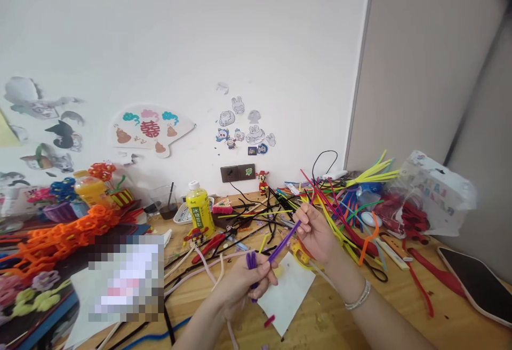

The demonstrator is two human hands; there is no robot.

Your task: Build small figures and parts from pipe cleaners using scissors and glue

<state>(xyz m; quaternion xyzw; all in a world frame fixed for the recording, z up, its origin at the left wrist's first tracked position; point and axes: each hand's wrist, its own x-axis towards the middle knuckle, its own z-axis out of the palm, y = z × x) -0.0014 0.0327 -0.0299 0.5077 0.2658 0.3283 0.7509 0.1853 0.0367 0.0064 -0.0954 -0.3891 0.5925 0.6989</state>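
Purple pipe cleaners stretch between my two hands above the table. My left hand is closed around their bunched, bent part, and purple loops stick out above and below its fingers. With its fingertips pinched, my right hand grips the upper right end of the strands. A bracelet circles the right wrist. Under the hands lies a white sheet of paper with a small dark pink scrap on it. A yellow tool, partly covered by my right hand, rests at the sheet's upper edge.
Loose pipe cleaners in many colours spread over the wooden table. Red-handled pliers lie near a yellow drink bottle. Orange fuzzy flowers fill the left side. A clear plastic bag and a phone-like slab are at right.
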